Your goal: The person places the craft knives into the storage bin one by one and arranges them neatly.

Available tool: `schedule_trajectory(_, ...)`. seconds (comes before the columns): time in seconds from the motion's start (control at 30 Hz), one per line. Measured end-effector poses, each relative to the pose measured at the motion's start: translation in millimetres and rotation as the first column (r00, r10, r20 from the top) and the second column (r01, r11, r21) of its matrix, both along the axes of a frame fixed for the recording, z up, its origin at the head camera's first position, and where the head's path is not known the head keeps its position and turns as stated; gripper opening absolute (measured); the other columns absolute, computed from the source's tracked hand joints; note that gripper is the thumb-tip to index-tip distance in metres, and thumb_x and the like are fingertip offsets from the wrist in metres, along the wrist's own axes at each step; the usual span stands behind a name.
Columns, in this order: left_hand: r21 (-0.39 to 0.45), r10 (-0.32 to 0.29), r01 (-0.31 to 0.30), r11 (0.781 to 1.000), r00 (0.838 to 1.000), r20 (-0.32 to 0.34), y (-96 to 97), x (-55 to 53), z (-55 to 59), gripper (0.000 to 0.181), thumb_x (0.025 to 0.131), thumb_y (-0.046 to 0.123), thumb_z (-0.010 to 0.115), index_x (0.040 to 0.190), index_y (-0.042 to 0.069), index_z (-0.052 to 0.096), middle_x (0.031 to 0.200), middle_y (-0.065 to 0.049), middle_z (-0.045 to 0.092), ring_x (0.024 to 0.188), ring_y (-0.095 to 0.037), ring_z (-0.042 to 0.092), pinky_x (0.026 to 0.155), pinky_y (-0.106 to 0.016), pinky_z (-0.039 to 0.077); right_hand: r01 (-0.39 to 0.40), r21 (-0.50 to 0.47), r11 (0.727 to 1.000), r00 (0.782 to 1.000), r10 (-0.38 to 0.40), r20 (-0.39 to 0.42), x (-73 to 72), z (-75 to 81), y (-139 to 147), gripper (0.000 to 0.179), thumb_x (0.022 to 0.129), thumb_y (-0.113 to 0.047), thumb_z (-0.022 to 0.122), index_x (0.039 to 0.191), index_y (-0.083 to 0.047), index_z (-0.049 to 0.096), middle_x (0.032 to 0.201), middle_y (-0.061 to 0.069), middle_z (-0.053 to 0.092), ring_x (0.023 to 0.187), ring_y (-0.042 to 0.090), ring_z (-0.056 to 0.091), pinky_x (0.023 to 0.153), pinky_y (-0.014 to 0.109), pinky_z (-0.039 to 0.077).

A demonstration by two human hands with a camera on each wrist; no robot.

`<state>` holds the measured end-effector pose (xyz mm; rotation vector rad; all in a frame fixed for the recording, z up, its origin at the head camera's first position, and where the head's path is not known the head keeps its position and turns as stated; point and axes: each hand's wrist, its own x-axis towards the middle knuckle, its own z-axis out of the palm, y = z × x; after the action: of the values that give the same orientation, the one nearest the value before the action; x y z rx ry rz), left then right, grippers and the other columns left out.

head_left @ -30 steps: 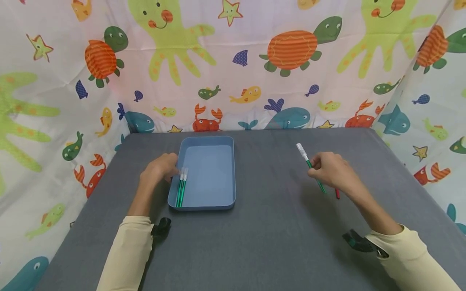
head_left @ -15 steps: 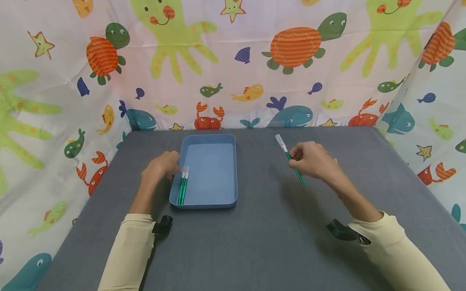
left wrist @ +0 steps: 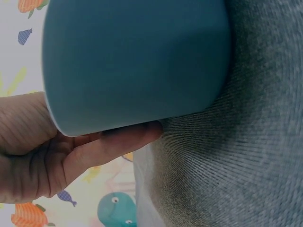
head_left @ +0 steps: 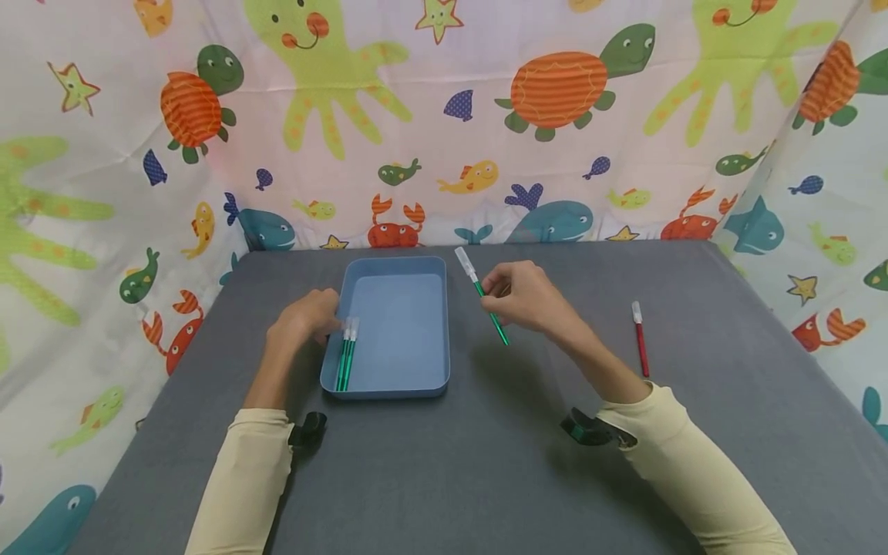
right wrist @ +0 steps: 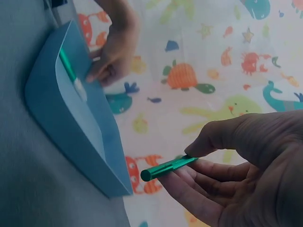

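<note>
My right hand (head_left: 530,299) pinches a green craft knife (head_left: 499,327) between thumb and fingers, held above the table to the right of the blue tray (head_left: 405,324). Its clear cap points up and away; the shiny handle's butt end and a knurled band show in the right wrist view. On the tray's left side, my left hand (head_left: 305,317) grips the wall, its thumb at the rim and a finger (left wrist: 111,146) along the outside. Inside the tray, two green craft knives (head_left: 349,362) with clear caps lie side by side near that wall.
A red craft knife (head_left: 641,347) with a clear cap lies on the grey table (head_left: 444,478) at the right, beyond my right forearm. A sea-animal printed curtain (head_left: 430,139) encloses the table at the back and sides.
My right hand has carried the green craft knife leftward towards the tray, bringing the red one fully into sight. My left hand and the tray have stayed in place.
</note>
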<state>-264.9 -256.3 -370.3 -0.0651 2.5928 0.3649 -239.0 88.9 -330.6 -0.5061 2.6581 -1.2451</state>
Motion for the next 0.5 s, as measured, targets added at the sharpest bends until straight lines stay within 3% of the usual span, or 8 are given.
schedule_trajectory(0.23, 0.013, 0.000, 0.000, 1.000, 1.000, -0.012, -0.4, 0.7, 1.2, 0.036, 0.104, 0.012, 0.062, 0.134, -0.008, 0.055, 0.123, -0.026, 0.066, 0.098, -0.030, 0.073, 0.087, -0.045, 0.061, -0.039, -0.060, 0.997, 0.999, 0.040, 0.019, -2.6, 0.8, -30, 0.018, 0.092, -0.009, 0.069, 0.105, 0.002, 0.072, 0.093, 0.017, 0.074, 0.080, 0.038, 0.075, 0.071, 0.035, 0.065)
schedule_trajectory(0.5, 0.003, 0.002, -0.002, 1.000, 1.000, -0.006, 0.5, 0.7, 1.3, 0.037, 0.104, 0.012, 0.061, 0.134, -0.008, 0.054, 0.123, -0.026, 0.065, 0.099, -0.031, 0.071, 0.086, -0.044, 0.060, -0.026, -0.125, 0.992, 0.992, 0.041, 0.122, -5.9, -20.0, -76, 0.015, 0.093, -0.007, 0.072, 0.104, 0.002, 0.072, 0.091, 0.015, 0.075, 0.074, 0.029, 0.075, 0.068, 0.031, 0.064)
